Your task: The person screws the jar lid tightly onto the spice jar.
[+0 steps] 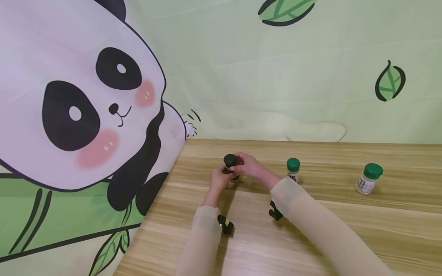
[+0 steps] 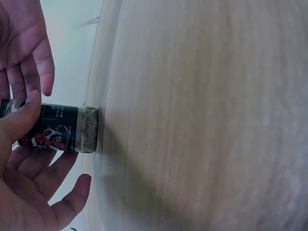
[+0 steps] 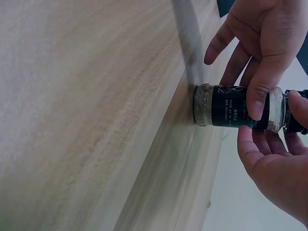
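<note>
A small glass seasoning jar with a black cap and a dark label stands upright toward the back left of the table. My left hand holds the jar round its body, thumb across the label and fingers behind. Higher up, my right hand pinches the jar's black cap between thumb and fingers. In the left wrist view the jar's clear base is right at the wooden surface. The right wrist view shows the glass neck between the two hands.
Two more seasoning jars stand to the right: a green-capped jar partly behind my right sleeve, and another green-capped jar farther right. The wooden table meets a panda-printed cloth at its back and left.
</note>
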Demonstrator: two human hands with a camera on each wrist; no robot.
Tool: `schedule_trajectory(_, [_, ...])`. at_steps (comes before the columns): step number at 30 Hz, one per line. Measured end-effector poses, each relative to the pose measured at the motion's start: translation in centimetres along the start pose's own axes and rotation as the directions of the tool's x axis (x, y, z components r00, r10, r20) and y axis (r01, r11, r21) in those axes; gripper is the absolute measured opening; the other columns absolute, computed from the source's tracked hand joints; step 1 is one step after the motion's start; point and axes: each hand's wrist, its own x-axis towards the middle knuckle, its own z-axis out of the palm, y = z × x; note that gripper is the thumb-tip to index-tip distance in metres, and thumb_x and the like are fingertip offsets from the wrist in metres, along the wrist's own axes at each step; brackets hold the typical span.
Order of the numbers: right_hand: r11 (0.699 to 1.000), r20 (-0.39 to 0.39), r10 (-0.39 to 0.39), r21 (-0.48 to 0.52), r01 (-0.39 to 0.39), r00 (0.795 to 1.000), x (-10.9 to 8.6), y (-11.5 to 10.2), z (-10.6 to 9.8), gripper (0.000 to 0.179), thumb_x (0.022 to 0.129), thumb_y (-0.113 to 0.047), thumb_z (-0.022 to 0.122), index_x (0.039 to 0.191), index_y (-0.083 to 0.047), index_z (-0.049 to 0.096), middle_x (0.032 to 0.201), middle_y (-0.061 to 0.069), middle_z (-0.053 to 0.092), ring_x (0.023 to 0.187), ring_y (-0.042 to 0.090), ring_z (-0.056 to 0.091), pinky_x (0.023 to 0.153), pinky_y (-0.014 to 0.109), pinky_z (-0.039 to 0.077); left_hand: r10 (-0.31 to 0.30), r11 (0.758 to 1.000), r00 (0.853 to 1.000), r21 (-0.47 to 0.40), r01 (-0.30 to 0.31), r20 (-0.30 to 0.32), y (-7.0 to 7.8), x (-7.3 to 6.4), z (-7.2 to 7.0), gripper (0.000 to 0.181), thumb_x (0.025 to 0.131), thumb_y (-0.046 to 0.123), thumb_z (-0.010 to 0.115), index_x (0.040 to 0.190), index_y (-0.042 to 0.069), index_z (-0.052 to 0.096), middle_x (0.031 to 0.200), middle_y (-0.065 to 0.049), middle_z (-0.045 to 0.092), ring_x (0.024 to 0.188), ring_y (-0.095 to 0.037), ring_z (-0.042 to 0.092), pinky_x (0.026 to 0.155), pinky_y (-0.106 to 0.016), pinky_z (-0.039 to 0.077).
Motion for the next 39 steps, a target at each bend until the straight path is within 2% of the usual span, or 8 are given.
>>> schedule_trajectory(9, [1.0,-0.035,-0.011,0.028,0.012,0.999,-0.04,0.33,0.36,0.052,0.098,-0.004,0.063,0.144,0.01,0.043,0.145,0.032,0.052,0.135,0.042,0.054,0.102,0.041,0.055,0.005,1.0,1.0,-0.009,-0.005,-0.006,0.16,-0.09,0.0,0.03,0.085,0.007,0.078,0.112,-0.008,0.073,0.114,-0.026,0.075,0.101,-0.028,0.068,0.093,-0.039,0.055])
schedule_trajectory(18, [1.0,-0.07,0.0,0.012,0.0,0.998,-0.11,0.18,0.56,0.053,0.098,-0.007,0.065,0.143,0.009,0.044,0.147,0.03,0.052,0.138,0.041,0.052,0.112,0.048,0.048,0.01,1.0,1.0,0.002,-0.01,-0.005,0.11,-0.09,-0.02,0.029,0.086,0.006,0.077,0.11,-0.008,0.074,0.112,-0.025,0.076,0.097,-0.026,0.068,0.09,-0.037,0.055])
schedule_trajectory(28, [1.0,-0.089,0.004,0.019,-0.002,0.996,-0.2,0.11,0.68,0.057,0.096,-0.007,0.067,0.144,0.01,0.042,0.148,0.031,0.051,0.139,0.043,0.05,0.116,0.051,0.044,0.011,1.0,1.0,0.013,-0.011,-0.007,0.02,0.05,0.03,0.029,0.085,0.006,0.078,0.111,-0.008,0.074,0.111,-0.026,0.076,0.098,-0.027,0.069,0.091,-0.037,0.055])
schedule_trajectory(34, [0.999,-0.054,0.005,0.051,-0.003,0.999,-0.17,0.39,0.51,0.062,0.096,-0.004,0.067,0.149,0.009,0.037,0.151,0.031,0.047,0.142,0.044,0.047,0.115,0.052,0.044,0.02,1.0,1.0,0.021,-0.02,-0.015,-0.03,-0.02,0.09,0.027,0.084,0.005,0.078,0.108,-0.009,0.074,0.106,-0.026,0.077,0.089,-0.024,0.066,0.084,-0.033,0.055])
schedule_trajectory(37, [0.997,-0.017,0.003,0.075,-0.002,1.0,-0.08,0.41,0.3,0.064,0.096,-0.003,0.065,0.152,0.007,0.034,0.152,0.032,0.046,0.142,0.044,0.046,0.11,0.049,0.049,0.016,1.0,1.0,0.016,-0.016,-0.015,0.04,-0.06,0.05,0.028,0.085,0.005,0.077,0.109,-0.009,0.074,0.108,-0.026,0.076,0.093,-0.027,0.068,0.087,-0.036,0.055])
schedule_trajectory(39, [0.997,0.001,0.009,0.082,-0.009,1.0,-0.06,0.33,0.14,0.064,0.097,-0.002,0.063,0.153,0.006,0.034,0.152,0.032,0.046,0.14,0.042,0.048,0.104,0.043,0.053,0.014,1.0,1.0,0.011,-0.014,-0.012,0.12,-0.08,0.01,0.029,0.085,0.006,0.077,0.11,-0.009,0.073,0.109,-0.027,0.076,0.098,-0.03,0.069,0.09,-0.038,0.055])
